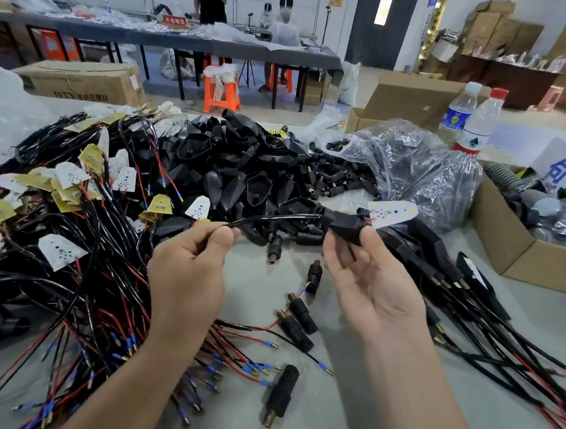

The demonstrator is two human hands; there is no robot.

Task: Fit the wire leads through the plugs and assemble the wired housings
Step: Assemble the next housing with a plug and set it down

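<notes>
My left hand pinches a black wire lead between thumb and forefinger. The lead runs right into a black housing that my right hand holds at its fingertips, palm up. A white LED board sticks out of the housing's far end. Several loose black plugs with brass tips lie on the table below my hands. A heap of wired LED boards fills the left side, and empty black housings are piled behind.
Assembled wired housings lie at the right. A clear bag of black parts sits behind them, with cardboard boxes and two water bottles at the right. People stand at a far table.
</notes>
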